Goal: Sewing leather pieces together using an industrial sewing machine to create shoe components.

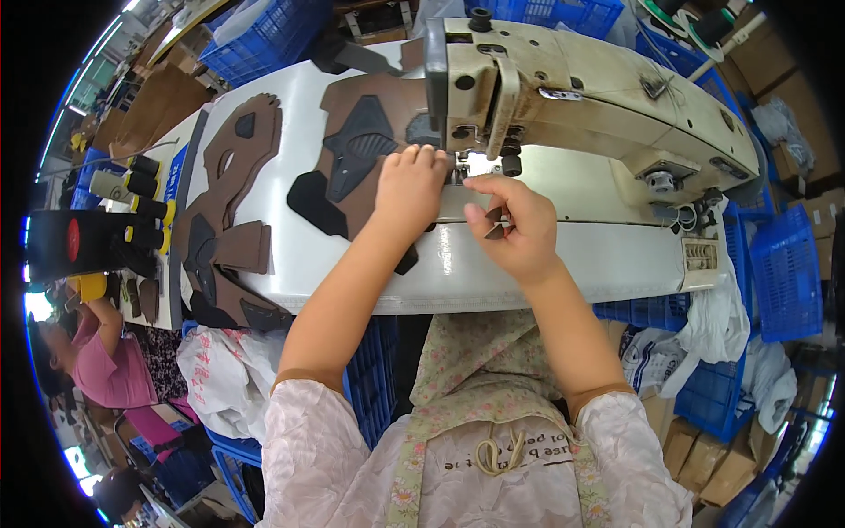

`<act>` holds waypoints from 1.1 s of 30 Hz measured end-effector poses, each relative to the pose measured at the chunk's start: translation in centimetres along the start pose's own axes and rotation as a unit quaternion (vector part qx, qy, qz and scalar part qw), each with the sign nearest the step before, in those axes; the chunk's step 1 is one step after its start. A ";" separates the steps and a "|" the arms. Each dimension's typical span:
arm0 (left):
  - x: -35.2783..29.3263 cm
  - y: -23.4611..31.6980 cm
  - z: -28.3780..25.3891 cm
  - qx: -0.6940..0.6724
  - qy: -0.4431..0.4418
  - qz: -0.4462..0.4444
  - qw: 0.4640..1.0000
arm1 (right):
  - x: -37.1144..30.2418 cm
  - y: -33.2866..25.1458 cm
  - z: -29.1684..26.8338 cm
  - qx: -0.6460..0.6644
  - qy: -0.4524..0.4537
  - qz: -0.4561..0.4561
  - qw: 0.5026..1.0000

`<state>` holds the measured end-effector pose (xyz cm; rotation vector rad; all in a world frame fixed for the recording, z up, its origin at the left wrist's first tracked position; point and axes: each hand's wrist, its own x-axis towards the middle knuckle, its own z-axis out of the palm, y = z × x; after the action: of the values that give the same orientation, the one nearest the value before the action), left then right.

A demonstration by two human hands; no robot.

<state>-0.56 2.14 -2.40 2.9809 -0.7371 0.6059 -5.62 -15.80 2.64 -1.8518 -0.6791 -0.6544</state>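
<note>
By the sewing machine (581,84), the left hand (411,187) lies flat on brown material (356,89), the right hand (519,231) clasped round something dark (495,232).

Worn on the head, the left fisheye camera looks down from close above the left hand (410,192), right hand (519,224) and surface (295,251), edges bending rimward.

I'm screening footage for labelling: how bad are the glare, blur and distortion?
Head view: a glare streak on the white worktable, a bright patch under the sewing machine; fisheye bowing and black corners at the rim; left hand and right hand look fairly sharp.
</note>
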 end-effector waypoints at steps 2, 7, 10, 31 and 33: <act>-0.2 -1.0 -0.1 0.008 0.005 -0.016 1.000 | -0.9 -0.6 -0.7 0.041 -0.035 0.047 0.997; -2.8 -4.5 -0.9 0.045 -0.002 -0.070 0.997 | -3.3 -2.0 1.3 0.377 -0.113 0.413 0.821; -3.9 -5.4 -0.7 0.018 0.017 -0.072 0.997 | -2.5 -0.8 4.0 0.505 -0.104 0.545 0.662; -3.8 -5.5 -0.4 -0.052 0.114 -0.089 0.988 | 1.9 4.5 13.1 0.571 0.118 0.635 0.507; -4.0 -5.7 -0.6 -0.049 0.112 -0.092 0.988 | 2.0 4.2 13.3 0.564 0.118 0.636 0.514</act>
<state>-1.44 9.05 -2.87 2.7873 -0.4562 0.8478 0.50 -4.47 -3.14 -0.5285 0.5178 0.5199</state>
